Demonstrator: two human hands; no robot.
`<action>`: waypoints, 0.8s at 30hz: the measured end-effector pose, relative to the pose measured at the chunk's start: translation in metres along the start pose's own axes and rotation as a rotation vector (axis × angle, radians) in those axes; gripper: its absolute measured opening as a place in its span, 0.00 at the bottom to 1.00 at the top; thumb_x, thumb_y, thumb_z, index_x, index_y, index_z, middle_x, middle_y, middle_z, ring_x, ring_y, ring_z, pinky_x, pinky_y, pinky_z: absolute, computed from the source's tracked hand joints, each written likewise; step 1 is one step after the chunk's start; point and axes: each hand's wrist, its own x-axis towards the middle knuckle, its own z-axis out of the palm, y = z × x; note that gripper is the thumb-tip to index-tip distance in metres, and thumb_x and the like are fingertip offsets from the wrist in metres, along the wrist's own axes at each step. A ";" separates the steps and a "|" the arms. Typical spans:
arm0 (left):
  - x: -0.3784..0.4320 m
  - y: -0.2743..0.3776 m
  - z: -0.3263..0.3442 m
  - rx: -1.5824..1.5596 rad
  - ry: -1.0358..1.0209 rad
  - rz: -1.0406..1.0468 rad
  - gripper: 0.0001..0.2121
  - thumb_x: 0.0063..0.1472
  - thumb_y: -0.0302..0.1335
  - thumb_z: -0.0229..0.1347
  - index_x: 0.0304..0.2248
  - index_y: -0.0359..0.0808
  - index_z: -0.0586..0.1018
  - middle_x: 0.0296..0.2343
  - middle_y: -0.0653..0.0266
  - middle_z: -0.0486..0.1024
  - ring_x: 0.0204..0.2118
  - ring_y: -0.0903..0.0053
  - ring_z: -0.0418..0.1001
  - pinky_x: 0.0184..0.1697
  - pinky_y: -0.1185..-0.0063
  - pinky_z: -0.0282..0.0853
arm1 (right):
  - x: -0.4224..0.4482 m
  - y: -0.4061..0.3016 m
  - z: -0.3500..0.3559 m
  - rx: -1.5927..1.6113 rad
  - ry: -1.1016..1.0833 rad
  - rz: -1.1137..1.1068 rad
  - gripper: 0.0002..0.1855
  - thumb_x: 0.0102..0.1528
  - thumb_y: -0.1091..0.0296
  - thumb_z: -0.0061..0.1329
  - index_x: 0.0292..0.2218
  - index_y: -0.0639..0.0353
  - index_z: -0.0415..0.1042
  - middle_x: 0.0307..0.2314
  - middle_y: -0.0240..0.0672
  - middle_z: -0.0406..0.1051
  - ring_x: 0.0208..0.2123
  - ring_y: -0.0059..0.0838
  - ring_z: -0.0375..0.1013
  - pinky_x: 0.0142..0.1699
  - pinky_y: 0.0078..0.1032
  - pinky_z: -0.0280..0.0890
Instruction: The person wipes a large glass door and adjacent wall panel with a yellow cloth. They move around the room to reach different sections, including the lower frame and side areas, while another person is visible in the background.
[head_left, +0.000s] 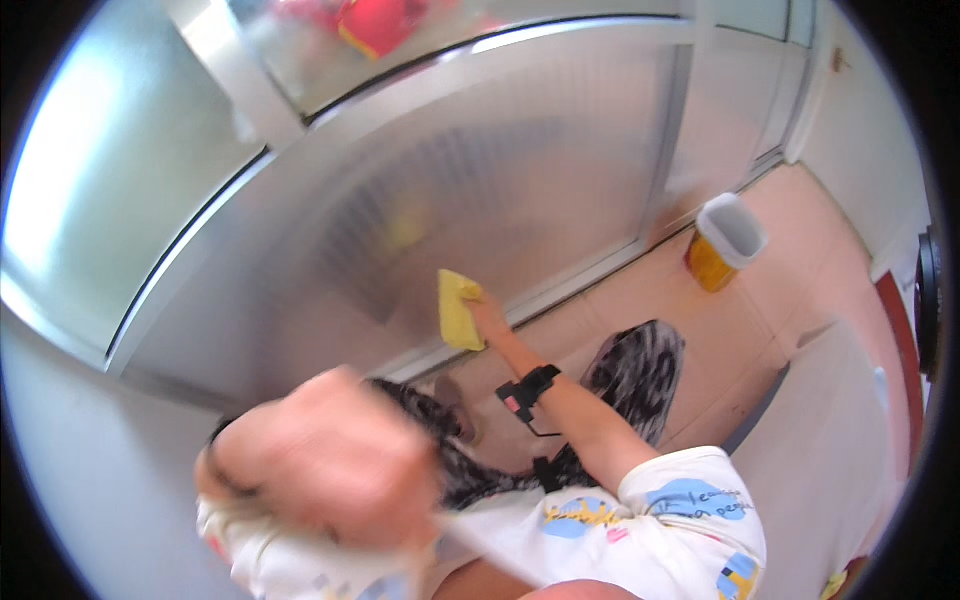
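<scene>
In my right hand (489, 319) is a flat yellow cloth (459, 321), pinched at its edge. It is in front of the lower panel (585, 172) of an aluminium-framed partition; whether it touches the panel cannot be told. A dim yellow patch and striped shapes show in the panel's dull surface. My left hand (356, 457) is raised close to the camera, strongly blurred, hiding part of my lap. Its fingers cannot be made out. A black strap with a small device (529, 394) is around my right wrist.
A plastic container (716, 255), white-rimmed with an amber lower part, stands on the tiled floor (772, 300) to the right, beside the partition. A large pale surface (832, 405) is at my right. A red item (379, 26) shows at the upper glass. A white door (862, 135) is at far right.
</scene>
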 end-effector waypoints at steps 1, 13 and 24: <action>0.002 -0.022 0.008 -0.056 0.051 -0.049 0.03 0.54 0.22 0.54 0.24 0.35 0.75 0.23 0.65 0.71 0.20 0.73 0.70 0.19 0.79 0.63 | -0.020 0.007 0.001 -0.019 -0.046 0.156 0.18 0.55 0.67 0.44 0.47 0.60 0.68 0.35 0.41 0.73 0.37 0.31 0.73 0.40 0.29 0.67; -0.002 -0.127 0.077 -0.404 -0.016 -0.413 0.09 0.58 0.25 0.55 0.39 0.37 0.76 0.37 0.67 0.73 0.32 0.83 0.70 0.30 0.83 0.66 | -0.002 0.005 -0.064 0.439 0.377 0.146 0.22 0.57 0.66 0.45 0.51 0.64 0.62 0.40 0.37 0.68 0.40 0.30 0.70 0.43 0.28 0.65; -0.121 -0.318 0.065 -0.222 0.173 -0.944 0.09 0.58 0.31 0.56 0.37 0.38 0.77 0.31 0.71 0.76 0.33 0.81 0.71 0.38 0.80 0.66 | 0.074 -0.237 -0.005 -0.241 0.418 -0.998 0.28 0.55 0.76 0.41 0.57 0.50 0.58 0.59 0.43 0.50 0.59 0.41 0.51 0.61 0.29 0.48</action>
